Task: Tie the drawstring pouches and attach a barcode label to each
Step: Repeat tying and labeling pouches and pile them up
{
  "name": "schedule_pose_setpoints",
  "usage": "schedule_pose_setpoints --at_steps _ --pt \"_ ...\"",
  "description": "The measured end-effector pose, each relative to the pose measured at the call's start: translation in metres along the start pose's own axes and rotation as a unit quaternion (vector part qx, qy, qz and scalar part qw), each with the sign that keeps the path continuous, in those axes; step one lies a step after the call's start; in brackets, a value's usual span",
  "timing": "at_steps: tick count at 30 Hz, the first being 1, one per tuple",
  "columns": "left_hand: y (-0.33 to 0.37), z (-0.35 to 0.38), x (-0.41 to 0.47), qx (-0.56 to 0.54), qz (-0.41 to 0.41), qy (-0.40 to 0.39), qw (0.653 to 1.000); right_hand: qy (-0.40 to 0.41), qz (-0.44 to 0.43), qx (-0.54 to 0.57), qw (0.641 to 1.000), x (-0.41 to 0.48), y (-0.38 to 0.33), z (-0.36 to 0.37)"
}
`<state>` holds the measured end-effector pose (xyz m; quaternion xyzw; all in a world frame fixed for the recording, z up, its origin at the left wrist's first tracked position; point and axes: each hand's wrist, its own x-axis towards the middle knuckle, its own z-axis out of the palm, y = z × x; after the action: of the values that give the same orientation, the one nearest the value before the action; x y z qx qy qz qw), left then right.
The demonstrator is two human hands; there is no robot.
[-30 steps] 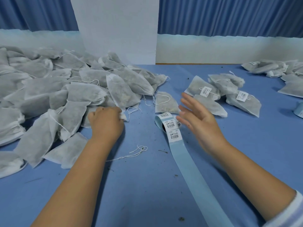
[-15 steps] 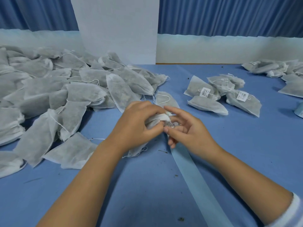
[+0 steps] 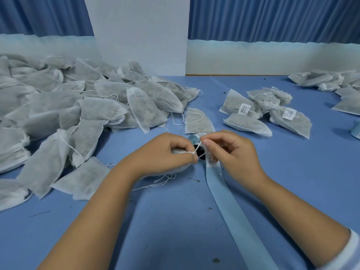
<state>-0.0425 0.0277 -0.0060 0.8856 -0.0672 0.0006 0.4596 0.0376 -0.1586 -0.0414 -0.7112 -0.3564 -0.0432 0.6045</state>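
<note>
My left hand (image 3: 165, 152) grips a white fabric pouch (image 3: 176, 168), mostly hidden under the palm, and pinches its drawstring at the neck. My right hand (image 3: 231, 152) pinches the other end of the white drawstring (image 3: 197, 149), pulled taut between both hands. Just behind them lies a roll of barcode labels (image 3: 200, 139) whose pale blue backing strip (image 3: 229, 211) runs toward me. A big heap of untied pouches (image 3: 78, 114) fills the left side. A few pouches with barcode labels (image 3: 253, 112) lie at the right.
The blue table cloth (image 3: 175, 230) carries loose thread bits and crumbs. Another pouch pile (image 3: 331, 82) sits at the far right, a single pouch (image 3: 196, 121) lies just behind the roll, and a white panel (image 3: 140, 36) stands at the back.
My left hand took a pouch from the heap and brought it to the middle. My right hand came in, and now both hands draw the string taut.
</note>
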Motion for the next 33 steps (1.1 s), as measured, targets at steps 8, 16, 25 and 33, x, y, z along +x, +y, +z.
schedule_pose_setpoints --at_steps 8,16,25,33 --pt "0.003 0.004 0.002 -0.203 0.047 0.049 0.977 -0.014 -0.088 -0.152 0.984 0.001 0.006 -0.002" --pt "-0.007 0.0 0.003 0.018 -0.018 0.059 0.998 -0.073 -0.144 -0.179 0.97 0.002 0.002 -0.008" --pt "0.003 0.003 0.0 -0.109 -0.006 -0.053 0.993 -0.056 -0.005 -0.079 0.995 0.004 0.003 -0.006" --pt "0.003 -0.002 -0.001 -0.174 -0.021 -0.029 0.984 -0.085 0.024 0.045 0.995 0.003 -0.006 -0.008"
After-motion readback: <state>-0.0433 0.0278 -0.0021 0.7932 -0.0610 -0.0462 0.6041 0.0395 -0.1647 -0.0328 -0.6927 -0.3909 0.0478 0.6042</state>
